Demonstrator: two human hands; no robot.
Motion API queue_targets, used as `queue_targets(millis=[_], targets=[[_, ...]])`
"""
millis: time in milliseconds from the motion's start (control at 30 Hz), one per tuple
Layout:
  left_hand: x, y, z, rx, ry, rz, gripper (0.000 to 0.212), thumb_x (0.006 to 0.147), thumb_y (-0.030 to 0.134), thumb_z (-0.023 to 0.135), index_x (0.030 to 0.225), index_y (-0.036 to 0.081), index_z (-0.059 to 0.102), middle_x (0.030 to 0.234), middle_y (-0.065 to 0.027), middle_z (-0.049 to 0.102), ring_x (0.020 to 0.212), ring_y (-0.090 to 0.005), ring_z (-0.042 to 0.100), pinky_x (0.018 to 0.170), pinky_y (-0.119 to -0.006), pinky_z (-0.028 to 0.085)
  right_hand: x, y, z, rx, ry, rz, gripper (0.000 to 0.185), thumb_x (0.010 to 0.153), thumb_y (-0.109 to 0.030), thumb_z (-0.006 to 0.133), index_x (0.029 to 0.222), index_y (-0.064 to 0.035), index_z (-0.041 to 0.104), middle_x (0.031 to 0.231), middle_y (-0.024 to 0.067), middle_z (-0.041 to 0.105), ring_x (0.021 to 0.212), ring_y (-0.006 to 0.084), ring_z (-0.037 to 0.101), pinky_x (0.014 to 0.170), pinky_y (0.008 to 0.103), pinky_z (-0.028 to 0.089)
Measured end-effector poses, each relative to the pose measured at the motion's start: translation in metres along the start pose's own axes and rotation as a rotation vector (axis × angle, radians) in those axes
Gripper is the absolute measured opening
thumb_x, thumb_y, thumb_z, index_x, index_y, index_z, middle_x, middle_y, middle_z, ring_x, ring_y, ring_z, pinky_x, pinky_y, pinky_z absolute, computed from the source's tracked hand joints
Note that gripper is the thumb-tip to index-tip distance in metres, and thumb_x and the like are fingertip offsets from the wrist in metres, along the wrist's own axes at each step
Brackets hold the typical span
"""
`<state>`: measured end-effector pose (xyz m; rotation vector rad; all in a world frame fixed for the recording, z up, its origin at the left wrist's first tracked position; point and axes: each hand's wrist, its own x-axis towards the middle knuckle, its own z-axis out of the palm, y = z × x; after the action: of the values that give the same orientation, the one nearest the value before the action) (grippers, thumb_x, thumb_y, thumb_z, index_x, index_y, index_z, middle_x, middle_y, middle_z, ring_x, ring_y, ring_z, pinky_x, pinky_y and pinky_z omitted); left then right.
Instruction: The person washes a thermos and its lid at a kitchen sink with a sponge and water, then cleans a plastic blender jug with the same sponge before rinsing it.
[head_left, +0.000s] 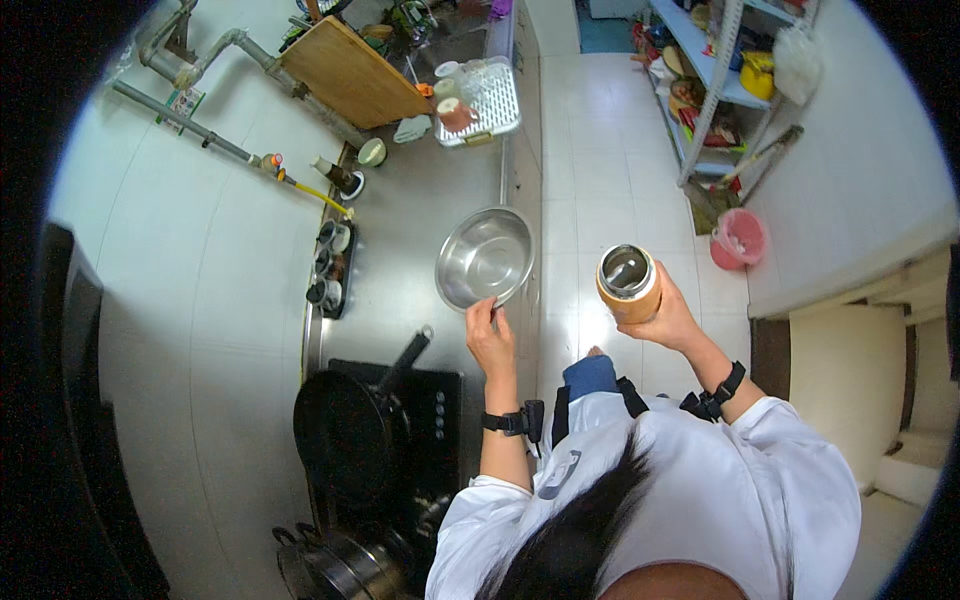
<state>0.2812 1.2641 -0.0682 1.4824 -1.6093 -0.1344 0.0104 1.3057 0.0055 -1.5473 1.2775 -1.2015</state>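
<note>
My left hand (490, 337) pinches the near rim of a shallow stainless steel basin (480, 255). The basin rests near the front edge of the steel counter (412, 217), and its bottom shows bare and shiny. Over the floor to the right, my right hand (664, 315) is wrapped around an orange vacuum flask (628, 298). No lid covers the flask's wide steel mouth, which faces up at me. Something pale shows inside it, perhaps a reflection; its contents cannot be made out.
A black frying pan (341, 439) sits on the cooktop (442, 442), left of my left arm. Seasoning jars (326, 292) line the wall. Farther back stand a white drain tray (499, 97) with cups and a wooden board (352, 71). A pink bin (739, 238) and shelving (712, 82) stand right.
</note>
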Motion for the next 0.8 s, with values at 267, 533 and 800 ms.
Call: queue_targets(millis=[267,533,800], targets=[[0.142,-0.066,0.07,0.051,0.079,-0.09,0.019,0.077,0.0,0.058,0.096,-0.003,0.059,0.092,-0.0141,0.055,0.079,-0.0271,0.058,0.07,-0.033,0.048,0.154,0.021,0.014,0.033,-0.093,0.006,0.078,0.056,-0.014,0.078,0.123,-0.0043,0.041,0.113,0.0087,0.052,0.107,0.0197,0.051,0.092,0.0324,0.041],[0.238,-0.138,0.128,0.187,0.116,-0.176,0.022,0.075,0.001,0.06,0.097,-0.003,0.059,0.089,-0.0139,0.056,0.078,-0.0258,0.059,0.069,-0.032,0.049,0.314,0.064,0.044,0.119,-0.358,-0.022,0.08,0.057,-0.014,0.079,0.126,-0.005,0.038,0.115,0.0078,0.051,0.109,0.0177,0.049,0.094,0.0318,0.039],[0.311,-0.186,0.167,0.206,0.128,-0.323,0.022,0.073,0.001,0.059,0.095,-0.001,0.06,0.091,-0.0141,0.057,0.081,-0.0281,0.058,0.073,-0.034,0.047,0.454,0.088,0.074,0.184,-0.656,-0.071,0.078,0.057,-0.013,0.079,0.123,-0.0069,0.039,0.115,0.0105,0.052,0.107,0.022,0.051,0.092,0.0326,0.04]])
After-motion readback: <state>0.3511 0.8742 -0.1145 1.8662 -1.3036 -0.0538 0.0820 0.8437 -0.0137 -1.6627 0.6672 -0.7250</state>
